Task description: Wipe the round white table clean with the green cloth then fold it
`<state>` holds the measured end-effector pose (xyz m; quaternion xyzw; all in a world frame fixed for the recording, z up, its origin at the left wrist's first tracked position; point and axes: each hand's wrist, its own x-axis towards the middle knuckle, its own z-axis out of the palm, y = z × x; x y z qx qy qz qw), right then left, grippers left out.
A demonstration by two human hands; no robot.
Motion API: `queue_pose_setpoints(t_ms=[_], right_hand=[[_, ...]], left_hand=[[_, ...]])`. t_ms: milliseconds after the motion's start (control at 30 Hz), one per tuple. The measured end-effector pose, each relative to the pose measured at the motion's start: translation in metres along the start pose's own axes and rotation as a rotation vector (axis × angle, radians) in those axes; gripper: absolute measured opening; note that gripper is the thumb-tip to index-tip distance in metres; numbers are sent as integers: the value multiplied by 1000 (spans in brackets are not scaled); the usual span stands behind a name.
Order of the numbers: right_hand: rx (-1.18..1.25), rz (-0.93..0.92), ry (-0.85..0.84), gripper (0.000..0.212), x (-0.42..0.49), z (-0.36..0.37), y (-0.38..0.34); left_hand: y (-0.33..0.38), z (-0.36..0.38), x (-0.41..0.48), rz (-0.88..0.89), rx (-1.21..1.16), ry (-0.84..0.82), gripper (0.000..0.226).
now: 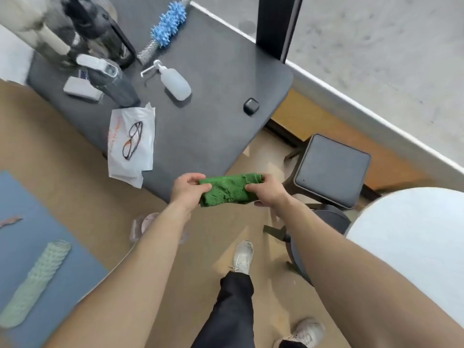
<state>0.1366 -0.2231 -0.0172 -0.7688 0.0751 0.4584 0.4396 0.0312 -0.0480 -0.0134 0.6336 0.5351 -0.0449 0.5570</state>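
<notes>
I am holding the green cloth (229, 189) in mid-air, left hand (187, 189) and right hand (267, 192) fingers pinched on opposite ends, the round white bench (414, 247) off right. Folding seems underway; I am aiming to match edges squarely before creasing.

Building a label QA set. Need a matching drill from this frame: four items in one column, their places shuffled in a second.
Items:
1. green cloth
2. eyeglasses
3. pump bottle
4. pale green spiky roller

Places:
A. lying on its side on the dark table
B. on the blue mat
C. held between left hand and right hand
D. on a white plastic bag

Pairs: 1-C, 2-D, 3-A, 4-B
</notes>
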Motion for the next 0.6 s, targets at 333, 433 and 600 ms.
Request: queue_pose_setpoints(t_ms=[333,433,600], right_hand=[[-302,-106,42,28,-14,40,-57],[-352,-62,24,33,-42,12,-33],[-337,-37,140,23,-93,-61,20]], left_hand=[[19,-84,28,100,83,284,35],[11,-68,2,92,243,85,27],[11,-11,-61,213,505,-156,12]])
